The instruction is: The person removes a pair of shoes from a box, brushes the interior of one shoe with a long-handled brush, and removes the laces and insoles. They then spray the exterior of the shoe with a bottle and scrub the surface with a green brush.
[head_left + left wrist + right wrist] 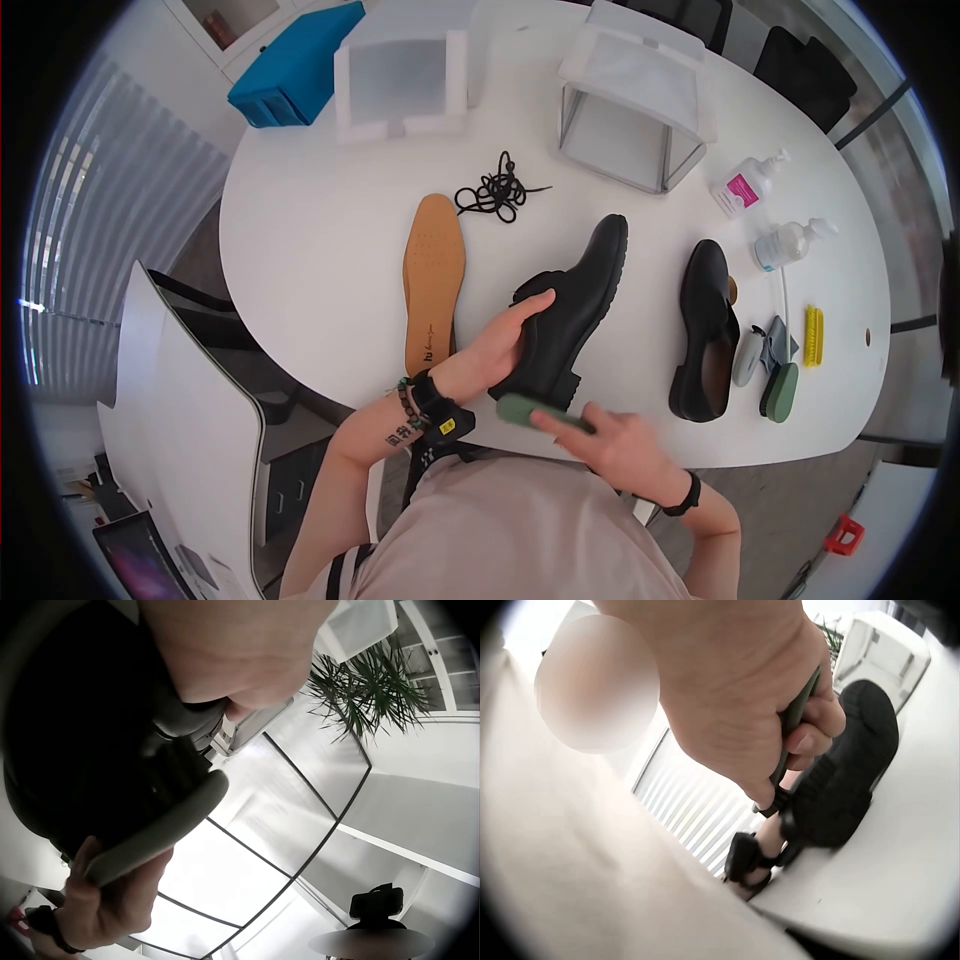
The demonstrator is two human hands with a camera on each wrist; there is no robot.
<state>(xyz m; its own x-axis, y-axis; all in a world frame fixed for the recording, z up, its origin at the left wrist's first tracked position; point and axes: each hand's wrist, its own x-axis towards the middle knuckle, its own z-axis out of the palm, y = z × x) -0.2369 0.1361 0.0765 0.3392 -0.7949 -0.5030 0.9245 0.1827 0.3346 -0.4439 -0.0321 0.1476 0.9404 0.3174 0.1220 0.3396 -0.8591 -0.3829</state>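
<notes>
A black shoe [572, 310] is held tilted above the table's front edge, its toe toward the back right. The left hand [497, 345] grips it at the opening, thumb over the upper. At the heel, the right hand [622, 447] holds a green-backed brush [530, 411], which looks blurred in the head view. In the left wrist view the brush [161, 829] lies along the dark shoe, with the right hand [112, 904] on its back. The right wrist view shows the right hand [742, 705] with fingers curled round the brush [799, 716], beside the shoe [844, 772].
On the white table [330, 300] lie a tan insole [434, 270], black laces [497, 190], another black shoe [706, 330], a second green brush [779, 393], a yellow brush [814, 336] and a grey cloth [776, 343]. Two pump bottles [745, 188], clear boxes [630, 100] and a blue case [296, 68] stand behind.
</notes>
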